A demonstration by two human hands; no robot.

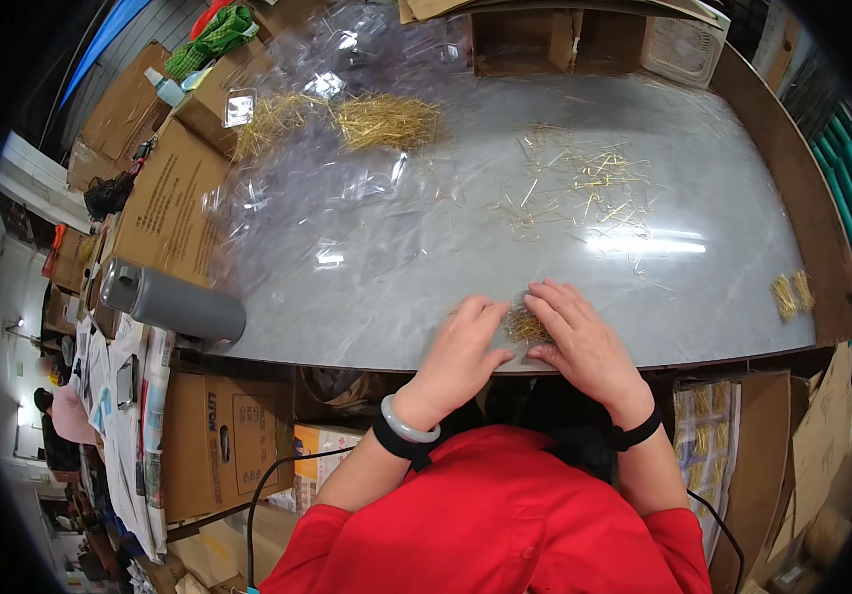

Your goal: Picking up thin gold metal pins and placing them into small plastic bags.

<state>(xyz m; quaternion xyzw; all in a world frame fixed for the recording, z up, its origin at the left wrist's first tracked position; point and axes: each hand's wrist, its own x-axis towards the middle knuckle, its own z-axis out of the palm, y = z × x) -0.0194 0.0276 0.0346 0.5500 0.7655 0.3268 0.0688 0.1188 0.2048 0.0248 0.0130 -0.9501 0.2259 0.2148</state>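
Observation:
A small bunch of thin golden wire pieces (525, 324) lies at the table's near edge, between my two hands. My right hand (584, 346) curves over its right side, with the thumb on the near side and the fingers on the far side. My left hand (458, 354) is cupped at the left side of the bunch, its thumb and fingers apart; whether the fingertips touch the wires is hard to see. Farther off, loose golden wire pieces (599, 183) are scattered over the grey tabletop (426, 267). A thick heap of golden wires (386, 121) lies at the far left.
Clear plastic sheeting (347, 188) covers the table's left part. A grey bottle (183, 305) lies at the left edge. Two small golden wire bundles (792, 295) rest near the right cardboard rim (832, 267). Cardboard compartments (520, 45) and a white fan-like box (681, 49) stand behind.

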